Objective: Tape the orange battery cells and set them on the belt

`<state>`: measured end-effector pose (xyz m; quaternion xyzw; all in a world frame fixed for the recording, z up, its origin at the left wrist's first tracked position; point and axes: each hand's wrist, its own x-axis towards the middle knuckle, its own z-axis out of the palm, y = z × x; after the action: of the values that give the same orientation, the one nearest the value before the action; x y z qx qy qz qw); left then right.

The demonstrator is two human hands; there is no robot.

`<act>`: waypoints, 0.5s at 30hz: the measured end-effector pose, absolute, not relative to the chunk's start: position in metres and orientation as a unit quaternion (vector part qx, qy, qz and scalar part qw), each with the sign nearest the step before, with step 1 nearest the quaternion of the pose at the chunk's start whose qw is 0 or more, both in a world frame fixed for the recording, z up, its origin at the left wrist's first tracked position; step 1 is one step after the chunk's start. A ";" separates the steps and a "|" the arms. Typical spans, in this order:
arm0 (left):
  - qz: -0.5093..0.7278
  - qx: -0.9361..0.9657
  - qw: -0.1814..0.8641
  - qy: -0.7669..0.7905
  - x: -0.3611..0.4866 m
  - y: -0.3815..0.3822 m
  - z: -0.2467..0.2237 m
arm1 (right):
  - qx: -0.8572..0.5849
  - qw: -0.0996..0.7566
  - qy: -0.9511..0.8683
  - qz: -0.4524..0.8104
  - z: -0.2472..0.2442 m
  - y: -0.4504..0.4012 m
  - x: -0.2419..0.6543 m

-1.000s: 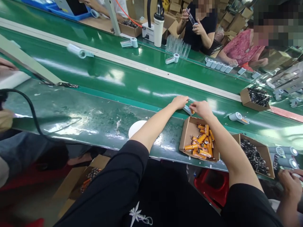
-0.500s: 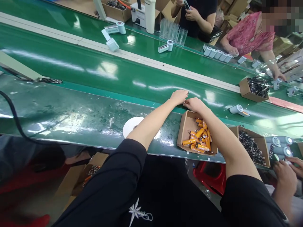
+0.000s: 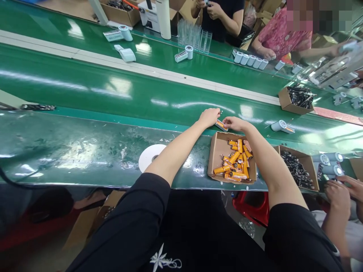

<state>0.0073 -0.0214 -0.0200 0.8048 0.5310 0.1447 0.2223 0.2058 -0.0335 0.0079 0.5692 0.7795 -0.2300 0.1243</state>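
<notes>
Between my two hands, at the near edge of the green belt, is a small pale device with an orange cell in it. My left hand is closed at its upper left end. My right hand pinches its right side with thumb and fingers. Just below them a cardboard box holds several orange cells with wires. My right forearm passes over the box's right side. A white disc lies under my left forearm.
On the belt to the right lies a white device with an orange cell. Boxes of dark parts stand at the right, beside another person's hands. More devices lie across the divider, where two people work.
The view has shifted, so most things sit further left. The device with the orange cell now shows between my hands, which hid it before. The people across have moved their arms.
</notes>
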 end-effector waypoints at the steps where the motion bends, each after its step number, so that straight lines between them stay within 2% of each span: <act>1: 0.142 0.805 0.223 0.531 0.009 -0.022 -0.021 | 0.575 0.129 0.775 -0.228 0.005 -0.034 0.206; 5: 0.131 0.807 0.227 0.530 0.014 -0.024 -0.021 | 0.604 0.141 0.756 -0.211 0.003 -0.041 0.206; 9: 0.138 0.800 0.223 0.540 0.022 -0.031 -0.010 | 0.632 0.125 0.743 -0.183 0.023 -0.054 0.206; 15: 0.194 0.762 0.203 0.584 0.031 -0.037 0.012 | 0.627 0.005 0.773 -0.096 0.084 -0.092 0.187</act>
<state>0.0312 -0.0375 0.0124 0.7615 0.5843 0.1937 0.2030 0.1873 -0.0925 0.0840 0.6271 0.7730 -0.0957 0.0054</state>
